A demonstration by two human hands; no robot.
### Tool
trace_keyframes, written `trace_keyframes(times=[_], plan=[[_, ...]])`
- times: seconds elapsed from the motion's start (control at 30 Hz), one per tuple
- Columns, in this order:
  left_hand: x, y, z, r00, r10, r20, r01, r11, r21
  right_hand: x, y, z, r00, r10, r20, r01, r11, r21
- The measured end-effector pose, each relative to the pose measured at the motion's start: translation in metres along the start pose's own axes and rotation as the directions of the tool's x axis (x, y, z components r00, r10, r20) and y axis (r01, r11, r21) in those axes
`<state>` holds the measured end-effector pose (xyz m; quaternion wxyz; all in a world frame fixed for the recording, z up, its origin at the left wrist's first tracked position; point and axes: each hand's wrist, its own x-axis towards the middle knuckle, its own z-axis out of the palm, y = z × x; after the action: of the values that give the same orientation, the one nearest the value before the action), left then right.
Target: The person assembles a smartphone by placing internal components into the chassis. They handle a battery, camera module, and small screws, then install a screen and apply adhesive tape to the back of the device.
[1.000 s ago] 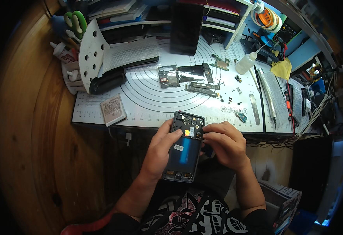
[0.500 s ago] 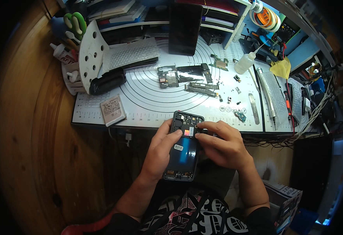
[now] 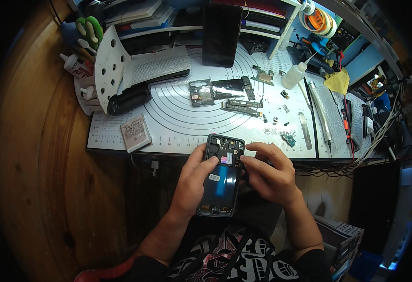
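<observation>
A smartphone (image 3: 221, 190) with its back off is held above my lap, just in front of the desk edge. Its upper part shows a dark board with a small shiny sticker, and a black panel with a white label lies below. My left hand (image 3: 192, 175) is closed round the phone's left side, the thumb over the board's edge. At the upper right edge is my right hand (image 3: 271, 171), curved, with its forefinger and thumb tips apart and nothing visible between them. One of these tips is at the phone's edge; whether it touches I cannot tell.
On the white mat (image 3: 168, 113) lie a dismantled phone frame (image 3: 202, 92), flex strips (image 3: 241, 107), small parts and a metal spudger (image 3: 304, 130). A dropper bottle (image 3: 294, 76) stands right. A dark phone (image 3: 221, 36) leans at the back; a square box (image 3: 136, 133) sits front left.
My right hand has drawn back a little to the right, off the board's face to the phone's edge. The left hand and the phone have stayed nearly still.
</observation>
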<state>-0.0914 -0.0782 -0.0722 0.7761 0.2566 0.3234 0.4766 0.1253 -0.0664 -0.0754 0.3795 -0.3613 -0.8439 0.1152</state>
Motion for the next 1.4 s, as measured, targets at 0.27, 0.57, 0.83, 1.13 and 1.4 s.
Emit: trace_keyframes(times=[0.27, 0.57, 0.83, 1.13, 1.4], plan=[[0.001, -0.012, -0.008, 0.995, 0.096, -0.02, -0.093, 0.991, 0.098, -0.001, -0.007, 0.004, 1.0, 0.015, 0.025, -0.014, 0.998, -0.061], [0.0, -0.011, -0.007, 0.995, 0.056, 0.085, -0.056, 0.998, -0.002, -0.009, -0.004, -0.005, 0.975, 0.093, -0.2, -0.091, 0.996, 0.021], [-0.005, -0.011, 0.002, 0.99, 0.069, 0.125, -0.071, 0.997, 0.015, -0.008, 0.028, -0.039, 0.827, 0.314, -0.466, -0.371, 0.928, -0.034], [-0.004, -0.016, 0.003, 0.991, 0.079, 0.112, -0.085, 0.995, 0.051, -0.018, 0.042, -0.051, 0.771, 0.384, -0.508, -0.466, 0.884, -0.039], [-0.001, -0.016, 0.006, 0.994, 0.068, 0.089, -0.071, 0.997, 0.031, -0.035, 0.048, -0.058, 0.716, 0.438, -0.544, -0.524, 0.852, -0.002]])
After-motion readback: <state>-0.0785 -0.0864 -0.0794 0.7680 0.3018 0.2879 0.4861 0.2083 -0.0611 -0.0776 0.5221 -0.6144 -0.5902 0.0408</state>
